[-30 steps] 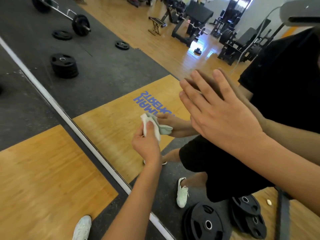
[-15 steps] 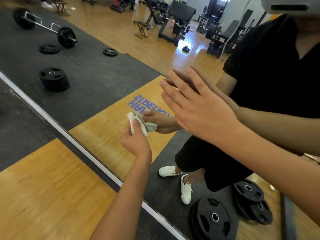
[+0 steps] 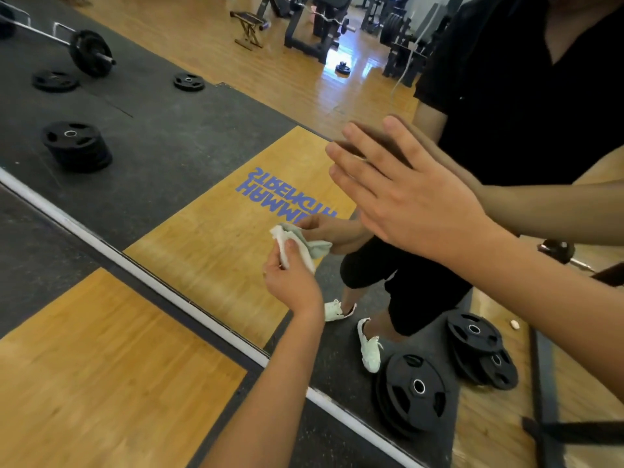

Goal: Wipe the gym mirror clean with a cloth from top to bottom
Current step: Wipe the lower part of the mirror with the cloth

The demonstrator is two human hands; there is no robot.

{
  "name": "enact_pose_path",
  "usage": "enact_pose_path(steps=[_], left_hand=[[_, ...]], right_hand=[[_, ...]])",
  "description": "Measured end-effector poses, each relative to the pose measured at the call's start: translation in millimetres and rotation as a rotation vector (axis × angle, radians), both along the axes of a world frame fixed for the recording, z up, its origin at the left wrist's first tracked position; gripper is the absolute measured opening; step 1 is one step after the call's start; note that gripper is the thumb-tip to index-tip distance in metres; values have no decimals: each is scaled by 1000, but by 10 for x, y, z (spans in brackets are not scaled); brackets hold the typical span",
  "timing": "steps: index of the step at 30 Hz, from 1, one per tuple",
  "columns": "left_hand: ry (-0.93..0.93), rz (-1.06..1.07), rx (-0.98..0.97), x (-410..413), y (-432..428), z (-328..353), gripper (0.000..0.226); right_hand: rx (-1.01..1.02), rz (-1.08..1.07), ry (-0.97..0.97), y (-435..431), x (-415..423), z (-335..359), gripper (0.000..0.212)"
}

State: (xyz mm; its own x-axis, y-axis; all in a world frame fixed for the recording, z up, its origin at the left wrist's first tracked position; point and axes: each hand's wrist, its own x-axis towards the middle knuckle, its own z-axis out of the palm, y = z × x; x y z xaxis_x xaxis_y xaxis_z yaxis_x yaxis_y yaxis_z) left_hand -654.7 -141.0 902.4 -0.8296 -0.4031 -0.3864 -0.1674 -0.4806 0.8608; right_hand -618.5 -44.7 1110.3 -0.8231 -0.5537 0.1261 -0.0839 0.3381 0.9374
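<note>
Glass of the gym mirror (image 3: 202,146) filled most of the view, bounded along its lower edge by a white strip (image 3: 152,275) that ran diagonally across the frame. Below that strip lay the real floor: wooden boards (image 3: 101,383) set beside black rubber matting (image 3: 33,238).

The left hand (image 3: 292,285) gripped a bunched white cloth (image 3: 287,244), its fingers curled round the fabric and holding it against the glass, where it met its own reflection. The right hand (image 3: 415,201) lay flat on the mirror higher up, fingers straight and spread, fingertips touching their reflected twins.

The mirror showed the room behind: reversed blue lettering (image 3: 270,187) on a wooden platform, a stack of black weight plates (image 3: 76,143) on dark matting, a loaded barbell (image 3: 89,54) farther back, and benches and machines (image 3: 310,25) on a glossy wooden floor. Two more plates (image 3: 417,390) leaned low in the reflection beside the person's white sneakers (image 3: 369,349).
</note>
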Motion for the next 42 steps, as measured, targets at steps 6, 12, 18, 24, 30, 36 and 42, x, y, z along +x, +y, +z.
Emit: enact_pose_path(steps=[6,12,18,24,30,36,42], left_hand=[[68,-214,19,727,372,34,18],[-26,14,-52,88,8,-117,11],[79,-43,-69,459,329,19,21],[196,-75,-138,771,545,142,18],[73,1,-122,685,534,51,22],[81,-13,-135,678,535,-7,19],[145,-116,-166,893,575,-58,19]], right_hand=[[48,15,30,-6,-8,7,58],[70,57,39,0,-7,-18,57],[85,85,43,32,-12,-14,53],[48,130,44,51,-15,-20,54],[35,141,51,56,3,-11,56],[35,158,74,84,-28,-36,52],[32,147,87,84,-42,-48,52]])
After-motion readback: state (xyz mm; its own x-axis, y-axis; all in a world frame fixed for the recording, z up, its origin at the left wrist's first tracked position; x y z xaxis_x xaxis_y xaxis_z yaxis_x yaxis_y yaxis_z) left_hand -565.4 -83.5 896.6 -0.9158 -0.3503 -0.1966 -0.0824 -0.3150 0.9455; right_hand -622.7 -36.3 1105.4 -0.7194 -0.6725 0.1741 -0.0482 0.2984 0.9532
